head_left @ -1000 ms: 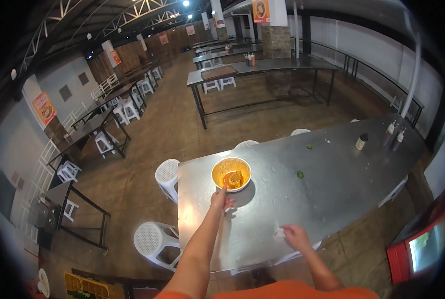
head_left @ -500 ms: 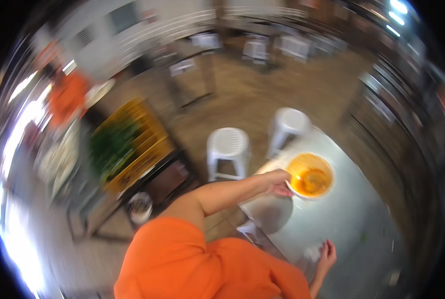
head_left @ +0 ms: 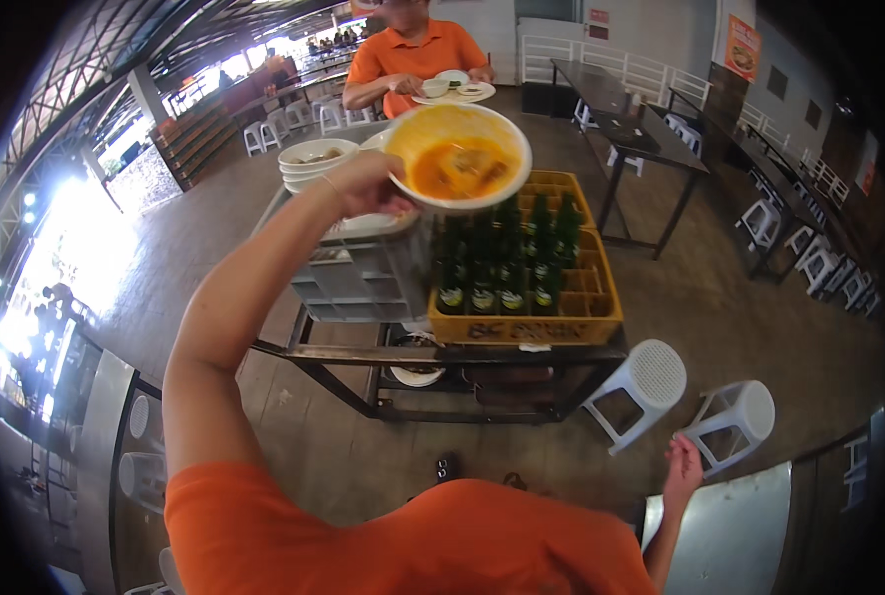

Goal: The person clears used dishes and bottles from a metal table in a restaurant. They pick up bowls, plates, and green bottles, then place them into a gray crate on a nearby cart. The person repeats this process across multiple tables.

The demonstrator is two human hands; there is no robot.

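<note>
Raised in front of me, my left hand point(head_left: 365, 185) grips the rim of a white bowl point(head_left: 522, 149) at its left side. Orange-red soup or sauce point(head_left: 457, 169) with some solid bits coats its inside. The bowl hangs over a grey plastic crate point(head_left: 358, 283) and a yellow bottle crate point(head_left: 522, 329) holding several green bottles point(head_left: 510, 263). Left of the bowl is a stack of white bowls point(head_left: 308, 164). Low at the right, my right hand point(head_left: 682, 468) holds nothing; its fingers are loosely bent and apart, near a white stool point(head_left: 750, 412).
The crates rest on a dark metal-framed cart point(head_left: 313, 352); a bowl point(head_left: 415, 375) sits on its lower shelf. Beyond it a person in orange point(head_left: 417, 59) handles plates and bowls. A second white stool point(head_left: 650, 377), a metal tabletop point(head_left: 735, 526) and long dark tables point(head_left: 650, 134) lie rightward.
I have turned left from the metal table toward the cart and crates. My left hand has carried the bowl from over the table to above the crates; my right hand still hangs low.
</note>
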